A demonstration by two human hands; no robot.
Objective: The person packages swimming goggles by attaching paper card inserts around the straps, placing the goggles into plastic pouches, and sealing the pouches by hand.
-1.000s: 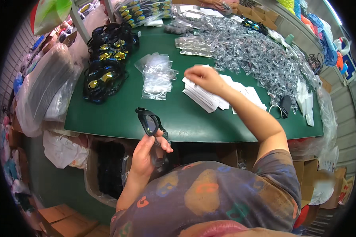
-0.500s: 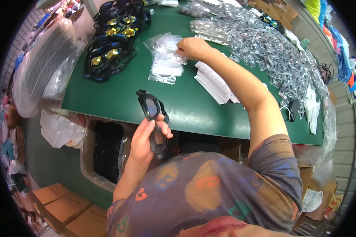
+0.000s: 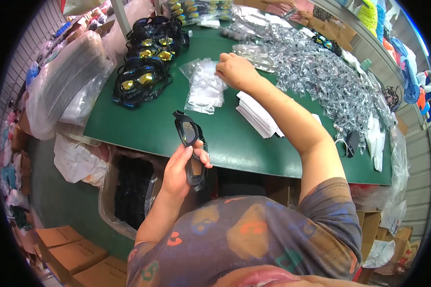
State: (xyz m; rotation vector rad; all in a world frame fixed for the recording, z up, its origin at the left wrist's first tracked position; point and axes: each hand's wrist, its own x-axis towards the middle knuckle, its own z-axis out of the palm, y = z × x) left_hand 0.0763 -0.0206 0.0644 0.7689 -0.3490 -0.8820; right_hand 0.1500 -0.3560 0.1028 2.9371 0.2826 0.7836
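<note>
A pair of black swim goggles (image 3: 188, 133) is held by its middle in my left hand (image 3: 178, 171), above the near edge of the green table. The goggles are turned so that one lens points up and away, the other down toward me; their strap hangs on the right side. Farther off, my right hand (image 3: 239, 71) is closed at the right edge of a pile of clear plastic bags (image 3: 203, 91), fingertips pinching at a bag. The hand itself partly hides the pinch. Right of the pile lies a stack of folded white paper sheets (image 3: 256, 115).
Black goggles with yellow mirrored lenses (image 3: 141, 81) are heaped at the table's left. A large spread of small clear packets (image 3: 316, 71) covers the right side, with a black device (image 3: 352, 143) beside it. Below left stand cardboard boxes (image 3: 76, 253). Another person (image 3: 292, 7) is at the far side.
The view has shifted, so the table sits slightly lower and more of its far side shows. My right hand stays at the plastic bags; my left hand still holds the goggles.
</note>
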